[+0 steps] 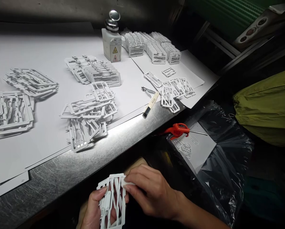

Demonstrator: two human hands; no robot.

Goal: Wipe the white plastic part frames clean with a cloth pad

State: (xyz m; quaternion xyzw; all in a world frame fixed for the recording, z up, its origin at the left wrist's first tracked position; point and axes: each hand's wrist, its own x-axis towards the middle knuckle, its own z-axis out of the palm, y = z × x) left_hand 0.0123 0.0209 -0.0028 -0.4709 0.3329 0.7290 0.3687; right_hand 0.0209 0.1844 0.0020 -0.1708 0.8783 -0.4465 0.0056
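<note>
Below the table edge, my left hand (pixel 94 208) grips a white plastic frame (pixel 124 203) with slanted inner bars, thumb on its left side and fingers behind it. It may be more than one frame layered together. Fingers pinched, my right hand (pixel 149 190) holds a small white piece (pixel 126 182), perhaps a folded wipe, against the frame's upper right corner. Most of that piece is hidden by the fingers. On the table nearest my hands lies a loose pile of similar white frames (pixel 79 146).
More frame stacks (pixel 12 127) lie left, with upright rows (pixel 158 57) at the back. A pump bottle (pixel 111 46) with hazard labels stands mid-table. Small nippers (pixel 148 90) and a labelled knife-like tool (pixel 152 103) lie near the edge. An orange air gun (pixel 179 130) rests below, beside black plastic (pixel 218 165).
</note>
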